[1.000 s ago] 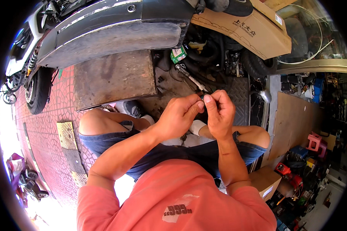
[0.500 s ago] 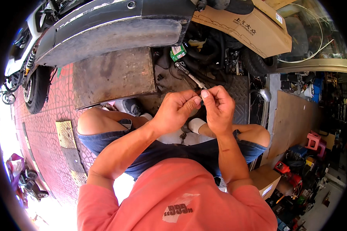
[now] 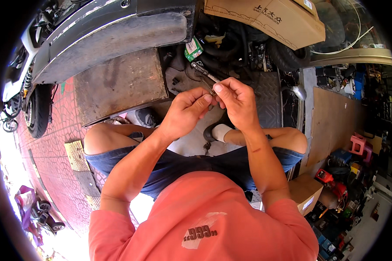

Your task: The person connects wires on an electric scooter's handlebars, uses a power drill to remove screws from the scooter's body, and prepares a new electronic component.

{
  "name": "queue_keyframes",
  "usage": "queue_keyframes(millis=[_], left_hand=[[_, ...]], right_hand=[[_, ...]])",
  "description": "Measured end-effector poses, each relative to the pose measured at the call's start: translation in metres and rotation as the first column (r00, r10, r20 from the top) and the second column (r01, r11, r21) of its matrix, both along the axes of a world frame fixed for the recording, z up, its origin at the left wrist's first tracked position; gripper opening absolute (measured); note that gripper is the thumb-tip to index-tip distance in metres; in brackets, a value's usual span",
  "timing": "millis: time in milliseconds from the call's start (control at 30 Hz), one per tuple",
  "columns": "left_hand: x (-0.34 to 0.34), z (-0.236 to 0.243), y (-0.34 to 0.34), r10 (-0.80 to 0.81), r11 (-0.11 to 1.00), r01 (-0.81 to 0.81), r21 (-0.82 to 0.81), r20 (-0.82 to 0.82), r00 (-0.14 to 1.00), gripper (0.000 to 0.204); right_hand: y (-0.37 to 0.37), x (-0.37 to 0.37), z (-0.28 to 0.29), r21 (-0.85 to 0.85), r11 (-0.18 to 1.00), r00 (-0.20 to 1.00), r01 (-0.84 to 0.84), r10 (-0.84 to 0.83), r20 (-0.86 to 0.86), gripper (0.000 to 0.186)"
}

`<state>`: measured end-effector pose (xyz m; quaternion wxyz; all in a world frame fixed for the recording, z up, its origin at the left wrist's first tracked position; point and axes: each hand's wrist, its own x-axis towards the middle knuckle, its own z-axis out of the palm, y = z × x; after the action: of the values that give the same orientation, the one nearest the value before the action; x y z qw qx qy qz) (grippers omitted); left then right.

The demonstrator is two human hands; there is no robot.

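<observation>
My left hand and my right hand meet in front of me above the floor, fingertips almost touching. Both are closed in a pinch, thumbs on top. Between them shows a small dark piece, mostly covered by the fingers and too small to name. Just beyond the fingertips, a long silver-and-black rod slants toward my right hand. Its near end goes out of sight behind that hand, and I cannot tell whether the two touch.
A worn wooden board or box top stands at the left, under a grey scooter panel. Beyond my hands lie a green-and-white carton, black hoses and a tire. A large cardboard box sits at the back right, above a ridged metal plate.
The view has shifted a little. Both hands sit slightly farther left and higher in the picture, still pinched together, and the small dark piece between them shows a bit more.
</observation>
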<state>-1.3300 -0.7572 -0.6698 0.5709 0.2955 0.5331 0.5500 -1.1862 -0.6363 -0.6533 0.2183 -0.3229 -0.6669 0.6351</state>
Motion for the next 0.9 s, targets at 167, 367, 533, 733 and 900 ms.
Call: queue_keyframes(millis=[167, 367, 533, 733, 900], left_hand=[[0.01, 0.0, -0.003, 0.081, 0.997, -0.08, -0.024, 0.048, 0.996, 0.025], [0.022, 0.046, -0.012, 0.272, 0.957, -0.282, 0.072, 0.131, 0.953, 0.026], [0.039, 0.076, -0.042, 0.377, 0.891, -0.421, 0.17, 0.24, 0.895, 0.033], [0.08, 0.095, -0.07, 0.233, 0.903, -0.282, 0.324, 0.181, 0.955, 0.036], [0.114, 0.097, -0.083, 0.12, 0.899, -0.201, 0.389, 0.223, 0.967, 0.028]], right_hand=[[0.013, 0.011, -0.015, -0.114, 0.993, 0.999, 0.017, -0.012, 0.048, 0.027], [0.056, 0.053, -0.15, -0.045, 0.934, 0.856, 0.355, -0.305, 0.418, 0.019], [0.009, 0.087, -0.14, -0.248, 0.767, 0.798, 0.591, -0.512, 0.317, 0.022], [-0.075, 0.166, 0.043, -0.177, 0.798, 0.772, 0.576, -0.602, -0.203, 0.029], [-0.111, 0.244, 0.147, 0.223, 0.746, 0.764, 0.628, -0.534, -0.362, 0.037]])
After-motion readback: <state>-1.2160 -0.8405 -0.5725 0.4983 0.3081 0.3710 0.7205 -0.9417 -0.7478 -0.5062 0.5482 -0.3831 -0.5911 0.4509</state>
